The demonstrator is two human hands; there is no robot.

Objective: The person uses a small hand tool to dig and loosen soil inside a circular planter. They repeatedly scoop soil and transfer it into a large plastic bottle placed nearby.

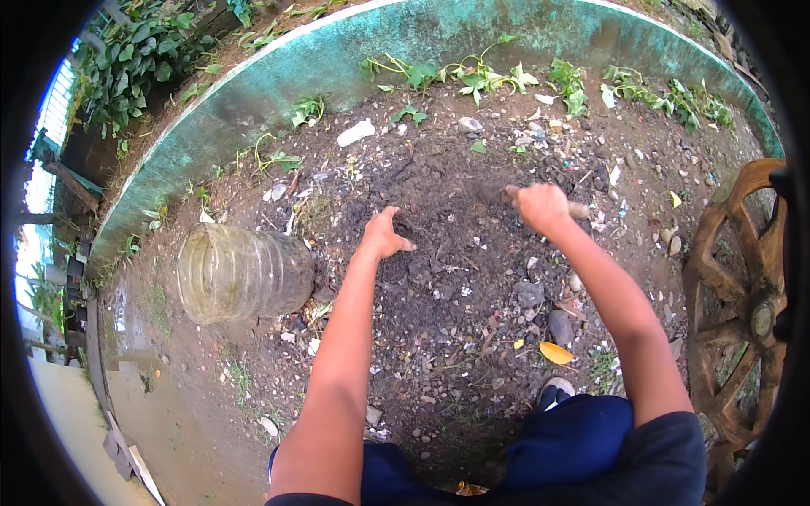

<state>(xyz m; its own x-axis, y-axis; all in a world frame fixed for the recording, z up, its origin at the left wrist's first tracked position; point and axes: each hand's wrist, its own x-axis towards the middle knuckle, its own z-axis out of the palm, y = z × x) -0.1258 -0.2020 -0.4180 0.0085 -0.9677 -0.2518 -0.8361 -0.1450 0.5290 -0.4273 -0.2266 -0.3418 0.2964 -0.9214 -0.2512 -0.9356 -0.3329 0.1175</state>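
Observation:
My right hand (541, 205) grips the wooden handle (578, 210) of a small hand tool above the dug soil. The head of the tool (486, 191) points left and is motion-blurred, so its shape is unclear. My left hand (383, 235) is at the loose dark soil (436, 253), thumb and fingers spread, with nothing visible in it. Left of that hand, a clear, ribbed plastic container (247, 273) appears to lie on its side, clouded with dirt.
A curved, green-stained concrete wall (253, 104) bounds the plot, with leafy cuttings (481, 79) along its foot. At right is a wooden spoked wheel (737, 310). Stones (560, 327), a yellow leaf (556, 353) and litter dot the ground. My shoe (557, 389) is below.

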